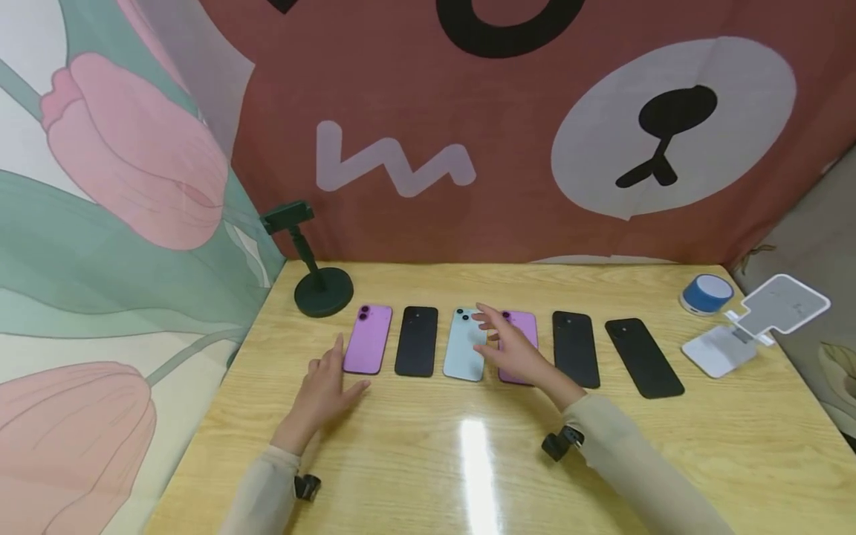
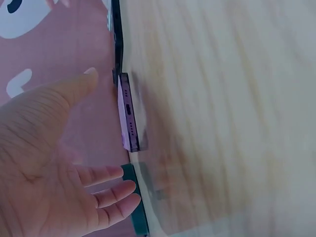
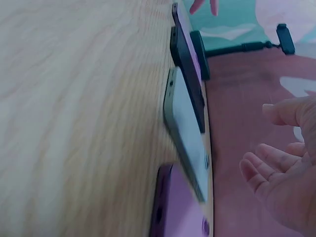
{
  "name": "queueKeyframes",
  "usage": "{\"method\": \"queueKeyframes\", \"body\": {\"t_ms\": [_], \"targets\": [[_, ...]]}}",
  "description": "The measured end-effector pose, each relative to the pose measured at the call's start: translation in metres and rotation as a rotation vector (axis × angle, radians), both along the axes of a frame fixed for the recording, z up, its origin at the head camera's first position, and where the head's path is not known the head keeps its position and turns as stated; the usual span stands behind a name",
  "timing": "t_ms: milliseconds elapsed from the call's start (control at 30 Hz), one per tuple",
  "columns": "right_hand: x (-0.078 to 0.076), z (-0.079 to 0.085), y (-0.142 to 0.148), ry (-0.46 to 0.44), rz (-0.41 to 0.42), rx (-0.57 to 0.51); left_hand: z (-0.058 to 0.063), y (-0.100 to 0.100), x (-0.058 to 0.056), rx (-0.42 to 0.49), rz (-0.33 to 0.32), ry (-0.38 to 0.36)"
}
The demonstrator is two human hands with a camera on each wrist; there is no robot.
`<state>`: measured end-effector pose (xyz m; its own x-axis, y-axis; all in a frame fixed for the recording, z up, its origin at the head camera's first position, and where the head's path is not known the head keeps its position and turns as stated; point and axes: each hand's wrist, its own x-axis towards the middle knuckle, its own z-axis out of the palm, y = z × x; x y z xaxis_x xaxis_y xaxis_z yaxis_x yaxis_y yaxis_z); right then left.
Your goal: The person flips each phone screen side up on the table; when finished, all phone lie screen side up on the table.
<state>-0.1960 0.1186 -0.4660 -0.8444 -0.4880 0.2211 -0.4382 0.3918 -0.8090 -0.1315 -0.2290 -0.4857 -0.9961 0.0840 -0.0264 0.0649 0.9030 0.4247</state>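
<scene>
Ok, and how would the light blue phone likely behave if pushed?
The light blue phone looks like a thin, rigid slab, so probably stiff. Lying flat on the table, it should slide rather than tip. It looks smooth, so perhaps slippery.

Wood-grain tabletop (image 1: 381, 453) glossy and smooth, light-blue smartphone (image 1: 464, 351) smooth-backed, leftmost black smartphone (image 1: 416, 343) matt-looking, dark green stand (image 1: 324, 293) plastic-looking, bear-print backdrop (image 1: 401, 89) creased matt cloth.

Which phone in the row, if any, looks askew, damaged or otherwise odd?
The rightmost black phone lies most askew: its camera end is angled left, more sharply than its black neighbour, breaking the row's look. No spill or damage shows.
</scene>
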Motion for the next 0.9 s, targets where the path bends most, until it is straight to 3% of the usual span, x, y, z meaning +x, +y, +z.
{"method": "queueKeyframes", "body": {"t_ms": [333, 500, 733, 900], "targets": [[-0.023, -0.002, -0.049, -0.108, 0.157, -0.039, -0.004, -0.007, -0.006, -0.040, -0.022, -0.027], [-0.043, -0.001, -0.071, -0.275, 0.179, -0.067, -0.005, -0.008, -0.010, -0.054, -0.047, -0.037], [-0.070, 0.004, -0.099, -0.513, 0.185, -0.220, -0.006, -0.009, -0.014, -0.054, -0.069, -0.041], [-0.081, 0.008, -0.117, -0.628, 0.155, -0.216, -0.006, -0.010, -0.016, -0.061, -0.086, -0.040]]}}
